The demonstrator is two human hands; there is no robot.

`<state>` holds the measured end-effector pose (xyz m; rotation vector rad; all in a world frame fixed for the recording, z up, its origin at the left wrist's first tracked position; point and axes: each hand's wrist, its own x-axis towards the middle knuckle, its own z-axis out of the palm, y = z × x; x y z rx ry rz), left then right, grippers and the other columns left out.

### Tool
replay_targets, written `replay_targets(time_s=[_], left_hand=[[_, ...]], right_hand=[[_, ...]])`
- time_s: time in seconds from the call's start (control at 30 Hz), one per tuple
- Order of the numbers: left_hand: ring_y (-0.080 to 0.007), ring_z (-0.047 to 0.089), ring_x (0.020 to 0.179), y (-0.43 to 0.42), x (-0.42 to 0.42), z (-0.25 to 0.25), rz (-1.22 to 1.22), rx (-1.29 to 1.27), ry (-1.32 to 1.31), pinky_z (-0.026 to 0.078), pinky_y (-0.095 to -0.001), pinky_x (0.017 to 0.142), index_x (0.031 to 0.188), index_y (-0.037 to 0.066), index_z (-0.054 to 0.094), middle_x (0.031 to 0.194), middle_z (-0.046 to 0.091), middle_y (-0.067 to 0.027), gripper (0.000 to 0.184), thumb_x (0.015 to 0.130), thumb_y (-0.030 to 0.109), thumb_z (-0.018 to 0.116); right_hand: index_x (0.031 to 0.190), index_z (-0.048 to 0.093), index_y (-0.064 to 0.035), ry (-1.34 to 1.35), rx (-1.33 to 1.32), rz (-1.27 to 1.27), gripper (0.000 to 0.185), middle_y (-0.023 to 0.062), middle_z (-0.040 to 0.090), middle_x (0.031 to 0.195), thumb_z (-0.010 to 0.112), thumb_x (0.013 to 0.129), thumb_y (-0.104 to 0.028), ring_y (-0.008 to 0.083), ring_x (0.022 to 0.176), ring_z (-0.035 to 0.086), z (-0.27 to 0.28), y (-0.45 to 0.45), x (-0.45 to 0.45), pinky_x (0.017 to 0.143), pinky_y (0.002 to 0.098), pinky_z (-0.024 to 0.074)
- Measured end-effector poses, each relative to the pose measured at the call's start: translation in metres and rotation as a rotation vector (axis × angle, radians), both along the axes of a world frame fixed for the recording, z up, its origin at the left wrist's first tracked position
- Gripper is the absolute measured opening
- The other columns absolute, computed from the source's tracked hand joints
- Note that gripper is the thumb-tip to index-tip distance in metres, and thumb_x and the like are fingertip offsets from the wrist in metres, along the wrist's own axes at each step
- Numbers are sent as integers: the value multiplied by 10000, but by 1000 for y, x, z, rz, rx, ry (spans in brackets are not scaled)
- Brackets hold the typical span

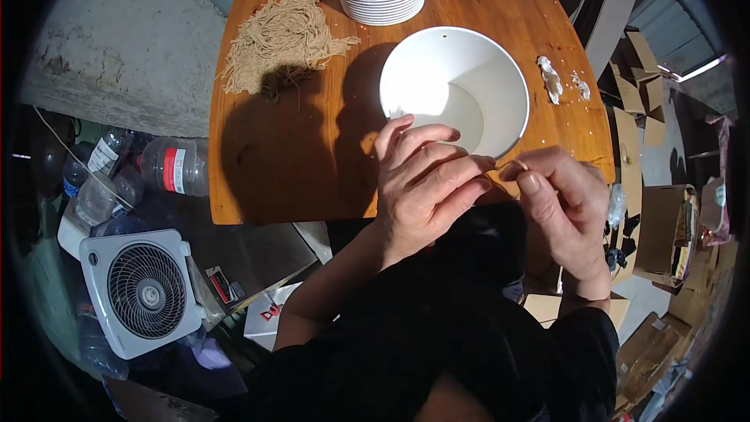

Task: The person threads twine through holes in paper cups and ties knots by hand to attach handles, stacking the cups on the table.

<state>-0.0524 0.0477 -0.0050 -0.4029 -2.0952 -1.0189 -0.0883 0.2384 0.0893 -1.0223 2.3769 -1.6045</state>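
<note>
Lying on the wooden counter (555, 39), a heap of tan twine (281, 31) spreads left of stacked orange-and-white buckets (380, 0). The left hand (430, 180), thumb and forefinger drawn together, appears to pinch a thin strand (506, 166) in front of an open white bucket (500, 82); at right, the right hand (566, 203) pinches the strand between thumb and forefinger. Working it well likely calls for a light, even pull, both sets of fingertips close together, clear of the rim.
</note>
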Motion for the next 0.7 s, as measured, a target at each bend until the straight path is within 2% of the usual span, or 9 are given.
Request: replay_targets(time_s=[0.1,0.13,0.2,0.3,0.47,0.7], left_hand=[[-194,621,1013,0,-3,2,32,11,-5,326,-471,1080,955,157,763,848,652,31,258,728,196,879],[-194,621,1013,0,-3,4,31,11,-3,326,-471,1080,955,157,763,848,652,31,258,728,196,879],[-238,635,913,1,-4,8,34,37,-36,339,-473,1077,936,96,737,849,708,4,241,721,91,847],[-236,628,896,2,-4,9,41,46,-47,336,-472,1077,911,95,738,838,700,4,188,745,76,824],[-231,622,926,4,-3,11,56,66,-47,324,-473,1086,896,101,750,856,687,-2,134,773,74,796],[-225,607,978,4,0,11,130,17,-106,279,-477,1137,863,113,766,859,644,0,64,801,99,762]], right_hand=[[978,682,18,8,14,8,128,81,725,779,634,1020,-93,138,663,702,9,-4,-10,610,268,537],[965,681,11,-9,40,-6,123,82,716,767,640,1016,-93,166,679,721,11,-4,-12,613,285,543],[954,682,12,61,37,3,119,86,712,766,645,1007,-88,185,675,724,10,-6,-17,608,291,540],[934,685,15,160,58,3,113,98,706,771,657,987,-81,222,668,723,12,-9,-22,603,301,535],[923,692,9,282,114,-71,100,120,691,773,677,952,-86,279,681,712,5,-11,-34,621,324,532],[924,691,19,409,137,-48,84,128,695,837,699,904,-62,306,709,683,-6,-13,-49,649,356,539]])
